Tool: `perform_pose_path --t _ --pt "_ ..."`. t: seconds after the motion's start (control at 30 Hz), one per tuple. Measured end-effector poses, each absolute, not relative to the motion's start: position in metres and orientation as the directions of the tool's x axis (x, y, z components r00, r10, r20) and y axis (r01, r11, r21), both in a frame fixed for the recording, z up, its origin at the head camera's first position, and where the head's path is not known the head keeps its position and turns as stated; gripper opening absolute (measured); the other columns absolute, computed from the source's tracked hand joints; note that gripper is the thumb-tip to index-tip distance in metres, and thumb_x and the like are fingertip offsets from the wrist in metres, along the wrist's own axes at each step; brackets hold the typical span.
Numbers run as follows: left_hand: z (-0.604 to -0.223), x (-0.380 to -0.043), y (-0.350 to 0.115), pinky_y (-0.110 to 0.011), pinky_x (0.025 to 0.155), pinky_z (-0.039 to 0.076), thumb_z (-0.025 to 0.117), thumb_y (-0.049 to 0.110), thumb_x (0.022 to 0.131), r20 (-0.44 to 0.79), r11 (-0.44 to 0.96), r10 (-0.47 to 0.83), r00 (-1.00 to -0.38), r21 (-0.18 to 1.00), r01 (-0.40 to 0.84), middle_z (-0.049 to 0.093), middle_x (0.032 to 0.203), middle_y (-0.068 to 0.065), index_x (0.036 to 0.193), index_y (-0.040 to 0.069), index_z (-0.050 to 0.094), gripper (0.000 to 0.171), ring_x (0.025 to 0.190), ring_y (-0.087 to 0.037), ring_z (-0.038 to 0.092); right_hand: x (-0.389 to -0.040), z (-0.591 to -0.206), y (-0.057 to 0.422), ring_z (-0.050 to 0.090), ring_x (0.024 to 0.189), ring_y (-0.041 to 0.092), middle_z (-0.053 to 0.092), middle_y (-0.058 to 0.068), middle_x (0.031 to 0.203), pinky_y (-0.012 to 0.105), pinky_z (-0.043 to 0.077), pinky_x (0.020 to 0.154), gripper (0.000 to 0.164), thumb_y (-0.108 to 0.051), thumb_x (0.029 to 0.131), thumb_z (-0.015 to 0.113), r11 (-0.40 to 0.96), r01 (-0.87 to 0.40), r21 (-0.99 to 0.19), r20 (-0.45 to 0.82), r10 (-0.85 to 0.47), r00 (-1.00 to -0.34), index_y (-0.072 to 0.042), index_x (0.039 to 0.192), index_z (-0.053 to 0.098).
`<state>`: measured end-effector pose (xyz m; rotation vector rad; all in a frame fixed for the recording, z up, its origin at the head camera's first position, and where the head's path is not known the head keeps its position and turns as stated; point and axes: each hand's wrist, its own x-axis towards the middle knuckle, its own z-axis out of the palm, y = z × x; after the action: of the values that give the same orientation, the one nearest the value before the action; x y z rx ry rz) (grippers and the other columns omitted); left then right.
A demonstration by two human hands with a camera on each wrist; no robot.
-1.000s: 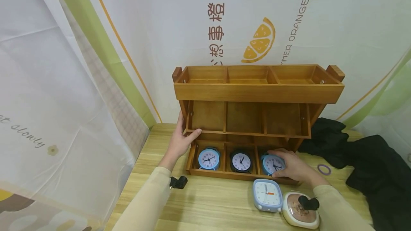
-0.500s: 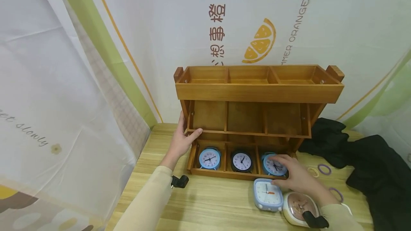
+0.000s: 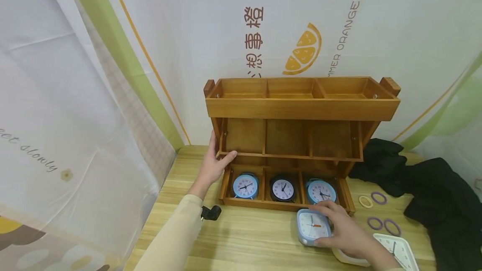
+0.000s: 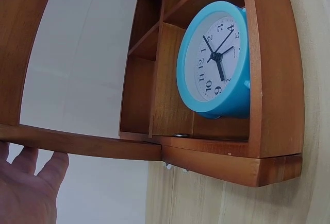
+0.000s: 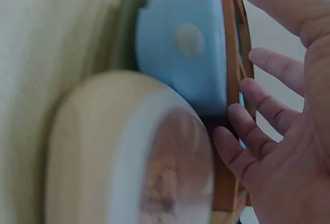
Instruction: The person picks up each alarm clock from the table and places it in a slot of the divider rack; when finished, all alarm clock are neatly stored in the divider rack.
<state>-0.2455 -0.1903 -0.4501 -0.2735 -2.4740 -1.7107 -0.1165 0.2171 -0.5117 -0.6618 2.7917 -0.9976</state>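
My left hand rests at the left side of a tiered wooden box, its thumb on the middle tray's front edge. In the left wrist view, straight fingertips touch the box's wooden side strip. My right hand reaches over a blue-grey square alarm clock in front of the box, thumb and fingers spread about its right side. The right wrist view has those fingers apart beside the clock. Round clocks fill the bottom compartments: light blue left, black middle, blue right, partly overlapped by my fingers.
A cream clock lies under my right hand, mostly hidden in the head view. A white square clock is partly behind the right wrist. Purple rings, a yellow ring and black cloth lie at the right.
My right hand has left the round blue clock in the right compartment and moved toward me to the blue-grey square clock. My left hand stays on the box.
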Motion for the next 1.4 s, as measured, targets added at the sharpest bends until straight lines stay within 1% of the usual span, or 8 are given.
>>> perform_pose_path --t 0.1,0.23,0.43,0.57,0.8,1.03,1.23,1.4 --pt "-0.45 -0.245 -0.191 -0.057 0.122 0.03 0.071 0.044 0.1 0.198 0.346 0.083 -0.977 0.913 0.214 0.0 0.175 -0.003 0.169 0.024 -0.008 0.107 0.16 -0.032 0.015 -0.114 -0.515 0.211 0.051 0.124 0.036 0.056 0.001 0.134 0.054 0.051 0.089 0.083 -0.056 0.072 0.092 0.707 -0.367 -0.605 0.03 -0.44 -0.898 -0.022 0.142 0.064" --pt "-0.45 -0.244 -0.192 -0.056 0.122 0.03 0.072 0.043 0.1 0.189 0.35 0.081 -0.979 0.914 0.206 0.0 0.175 -0.003 0.169 0.025 -0.008 0.107 0.16 -0.031 0.015 -0.114 -0.519 0.205 0.052 0.121 0.034 0.057 0.002 0.133 0.051 0.052 0.087 0.087 -0.057 0.069 0.094 0.73 -0.386 -0.564 0.025 -0.452 -0.892 -0.02 0.141 0.064" --pt "-0.449 -0.244 -0.192 -0.056 0.122 0.029 0.072 0.043 0.1 0.186 0.354 0.081 -0.979 0.913 0.203 0.0 0.175 -0.004 0.169 0.027 -0.008 0.107 0.159 -0.032 0.015 -0.111 -0.524 0.196 0.049 0.127 0.033 0.058 0.0 0.136 0.052 0.05 0.094 0.091 -0.063 0.067 0.092 0.732 -0.382 -0.564 -0.015 -0.472 -0.881 -0.02 0.142 0.064" --pt "-0.45 -0.244 -0.192 -0.057 0.122 0.03 0.071 0.044 0.1 0.185 0.354 0.082 -0.979 0.913 0.202 0.0 0.175 -0.005 0.169 0.026 -0.008 0.107 0.159 -0.033 0.015 -0.108 -0.526 0.19 0.049 0.121 0.026 0.056 -0.004 0.133 0.044 0.05 0.093 0.091 -0.065 0.068 0.09 0.718 -0.393 -0.575 -0.008 -0.485 -0.874 -0.019 0.143 0.064" --pt "-0.449 -0.244 -0.191 -0.056 0.122 0.03 0.072 0.044 0.099 0.185 0.357 0.083 -0.979 0.912 0.203 0.0 0.175 -0.005 0.169 0.024 -0.008 0.108 0.159 -0.033 0.015 -0.102 -0.529 0.186 0.056 0.12 0.024 0.054 0.0 0.137 0.031 0.053 0.09 0.091 -0.057 0.072 0.092 0.717 -0.403 -0.569 0.007 -0.485 -0.874 -0.013 0.145 0.061" --pt "-0.449 -0.243 -0.191 -0.056 0.122 0.03 0.071 0.044 0.1 0.189 0.359 0.083 -0.979 0.91 0.206 0.0 0.175 -0.005 0.169 0.023 -0.008 0.107 0.159 -0.034 0.015 -0.099 -0.53 0.184 0.056 0.123 0.031 0.054 0.007 0.141 0.037 0.055 0.09 0.094 -0.056 0.072 0.092 0.712 -0.424 -0.56 0.034 -0.491 -0.871 -0.01 0.147 0.059" --pt "-0.449 -0.243 -0.191 -0.058 0.121 0.03 0.071 0.042 0.1 0.2 0.345 0.085 -0.976 0.913 0.217 0.0 0.175 -0.005 0.169 0.023 -0.008 0.106 0.159 -0.034 0.015 -0.097 -0.53 0.184 0.054 0.126 0.03 0.052 0.007 0.144 0.04 0.054 0.095 0.097 -0.06 0.073 0.09 0.716 -0.403 -0.57 0.005 -0.487 -0.873 -0.013 0.151 0.055" --pt "-0.447 -0.242 -0.192 -0.059 0.122 0.029 0.072 0.04 0.1 0.201 0.325 0.086 -0.976 0.92 0.218 0.0 0.175 -0.007 0.169 0.021 -0.008 0.107 0.159 -0.035 0.014 -0.097 -0.531 0.182 0.054 0.125 0.028 0.052 0.005 0.143 0.039 0.054 0.094 0.097 -0.062 0.072 0.089 0.724 -0.414 -0.553 0.011 -0.49 -0.872 -0.013 0.15 0.056"
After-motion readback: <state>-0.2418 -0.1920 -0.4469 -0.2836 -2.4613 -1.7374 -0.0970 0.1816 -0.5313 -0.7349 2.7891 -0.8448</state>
